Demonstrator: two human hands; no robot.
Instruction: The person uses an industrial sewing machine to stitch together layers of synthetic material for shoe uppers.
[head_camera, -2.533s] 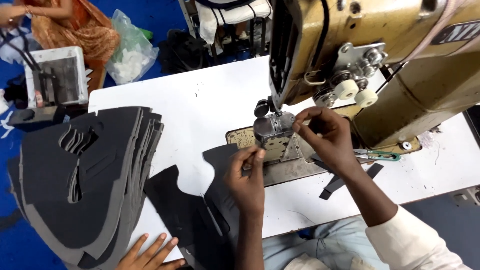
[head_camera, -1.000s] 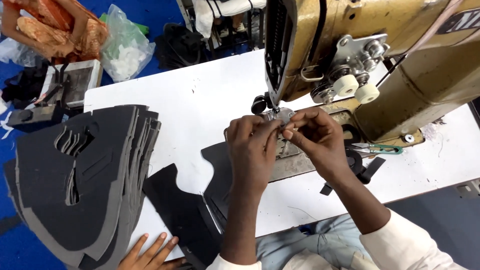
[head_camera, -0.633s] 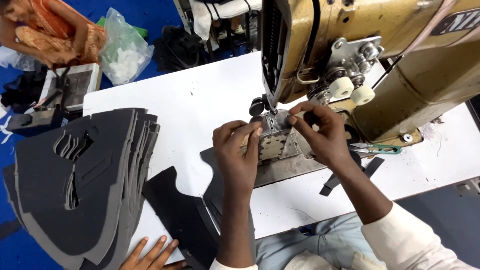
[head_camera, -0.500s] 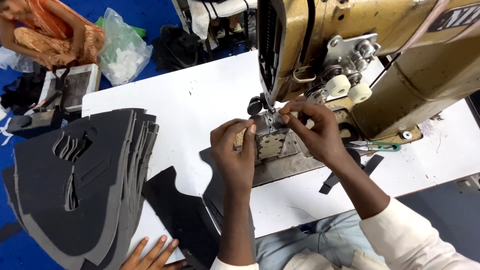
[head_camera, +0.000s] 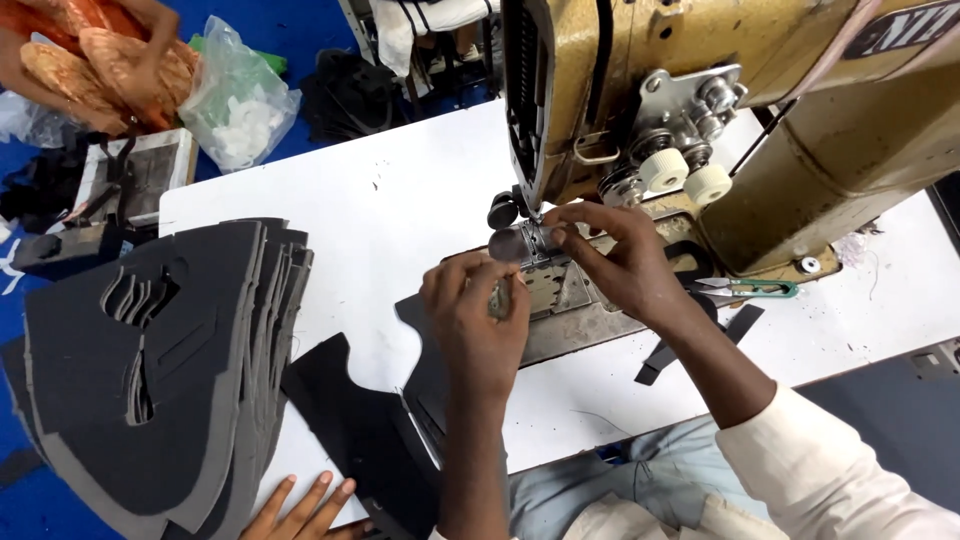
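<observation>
My left hand (head_camera: 478, 312) hovers over the metal needle plate (head_camera: 560, 300) of a gold-coloured sewing machine (head_camera: 700, 110), its fingertips pinched together. My right hand (head_camera: 612, 258) reaches to the needle and presser foot (head_camera: 515, 240) with thumb and forefinger pinched there. Whatever sits between the fingers is too small to make out. A dark grey cut piece (head_camera: 415, 350) lies partly under the machine's plate, in front of my left wrist.
A fanned stack of grey cut pieces (head_camera: 150, 380) fills the left. Another person's hand (head_camera: 300, 505) rests at the bottom edge. Green-handled thread snips (head_camera: 752, 289) and black strips (head_camera: 668, 358) lie to the right. At the upper left are a plastic bag (head_camera: 236, 96) and a seated person in orange (head_camera: 90, 50).
My left hand has drawn back a little from the needle toward me. My right hand stays pinched at the needle area.
</observation>
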